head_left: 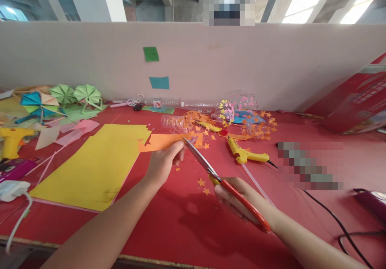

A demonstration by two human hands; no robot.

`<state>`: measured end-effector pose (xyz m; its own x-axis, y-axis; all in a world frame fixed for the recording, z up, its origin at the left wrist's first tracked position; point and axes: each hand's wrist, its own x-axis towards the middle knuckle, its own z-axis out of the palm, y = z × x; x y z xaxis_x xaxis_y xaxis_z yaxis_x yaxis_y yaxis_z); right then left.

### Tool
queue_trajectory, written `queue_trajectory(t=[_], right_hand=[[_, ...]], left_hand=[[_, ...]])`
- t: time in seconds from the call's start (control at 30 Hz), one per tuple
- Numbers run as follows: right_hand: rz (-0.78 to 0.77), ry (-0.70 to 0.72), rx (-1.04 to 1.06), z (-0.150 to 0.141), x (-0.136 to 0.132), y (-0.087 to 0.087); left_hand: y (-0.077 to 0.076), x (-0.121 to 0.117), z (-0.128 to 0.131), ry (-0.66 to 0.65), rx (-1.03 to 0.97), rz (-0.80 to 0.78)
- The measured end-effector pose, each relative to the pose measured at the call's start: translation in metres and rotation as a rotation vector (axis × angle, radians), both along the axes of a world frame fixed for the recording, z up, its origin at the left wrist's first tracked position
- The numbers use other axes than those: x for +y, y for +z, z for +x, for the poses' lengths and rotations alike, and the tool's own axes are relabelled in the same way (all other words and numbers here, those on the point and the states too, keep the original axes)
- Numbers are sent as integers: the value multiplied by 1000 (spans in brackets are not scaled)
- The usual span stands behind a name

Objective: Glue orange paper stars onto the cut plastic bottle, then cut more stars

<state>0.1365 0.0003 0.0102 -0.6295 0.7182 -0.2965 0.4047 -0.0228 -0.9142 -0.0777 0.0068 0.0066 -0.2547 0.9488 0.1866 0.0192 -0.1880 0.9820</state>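
My left hand [163, 162] is closed in a pinch at the lower edge of a strip of orange paper [163, 140], which has cut-out notches at its left end. In my right hand [235, 200] is a pair of scissors [205, 162] with red handles. Their blades point up and left, and the tips meet the paper beside my left fingertips. Two small orange paper stars [201, 182] lie on the table below the blades, with further orange stars [206, 145] beyond the paper. My left fingertips partly hide what they grip.
Yellow paper sheets [93, 164] lie left of the red table [169, 233]. A yellow glue gun [245, 152] rests right of the scissors. Star-covered clear plastic pieces [259, 126] stand near the white partition [193, 60]. Folded paper umbrellas [87, 94] and another yellow glue gun [13, 140] are at left.
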Motion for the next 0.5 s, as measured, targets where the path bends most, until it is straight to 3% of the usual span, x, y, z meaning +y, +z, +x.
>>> queue_trajectory(t=[0.37, 0.5], right_hand=[[-5, -13, -24, 0, 1, 0], [-12, -35, -23, -3, -1, 3]], left_hand=[[2, 1, 1, -35, -65, 48], [5, -3, 2, -14, 50, 25]])
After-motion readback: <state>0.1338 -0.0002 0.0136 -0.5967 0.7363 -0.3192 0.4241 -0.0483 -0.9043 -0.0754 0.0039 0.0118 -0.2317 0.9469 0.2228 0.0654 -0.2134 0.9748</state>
